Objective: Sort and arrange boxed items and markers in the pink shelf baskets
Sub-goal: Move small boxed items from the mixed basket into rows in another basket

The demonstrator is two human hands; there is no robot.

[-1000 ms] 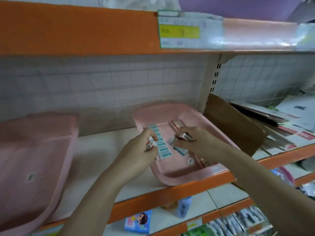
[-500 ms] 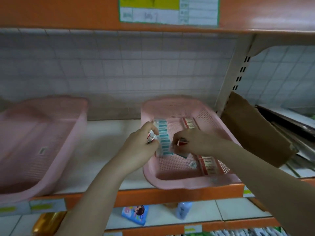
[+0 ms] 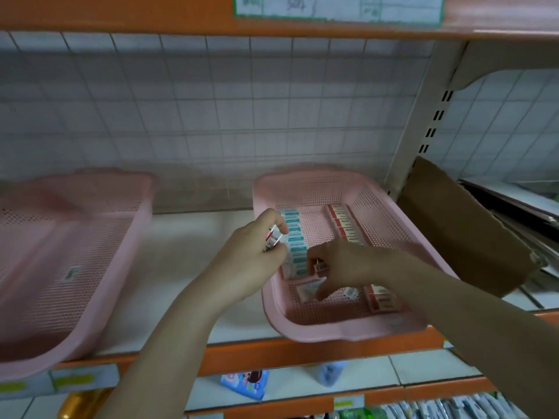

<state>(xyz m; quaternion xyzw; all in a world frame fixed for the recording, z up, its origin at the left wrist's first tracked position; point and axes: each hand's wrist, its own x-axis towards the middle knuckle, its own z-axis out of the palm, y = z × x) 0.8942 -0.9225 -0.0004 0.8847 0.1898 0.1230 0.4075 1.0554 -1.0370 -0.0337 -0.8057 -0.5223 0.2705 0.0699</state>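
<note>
A pink mesh basket [image 3: 402,325] stands on the white shelf at centre right. Inside it a row of teal-and-white boxes [image 3: 294,237] runs along the left side and a row of red-and-white boxes [image 3: 343,223] along the right, with more red boxes [image 3: 381,299] near the front. My left hand [image 3: 254,255] hovers at the basket's left rim and grips small red-and-white boxes [image 3: 272,241]. My right hand [image 3: 338,264] reaches into the basket and pinches a small red box [image 3: 320,265]. A loose flat packet [image 3: 307,289] lies under that hand.
A second pink basket [image 3: 60,246] sits at the left of the shelf, holding nothing visible but a sticker. A brown cardboard piece [image 3: 462,228] leans at the right beside the upright post. Orange shelf edges run above and below; products lie on the lower shelf.
The view has moved closer and tilted down. My right hand has sunk lower into the basket, toward the loose packet. My left hand stays at the basket's left rim with its boxes.
</note>
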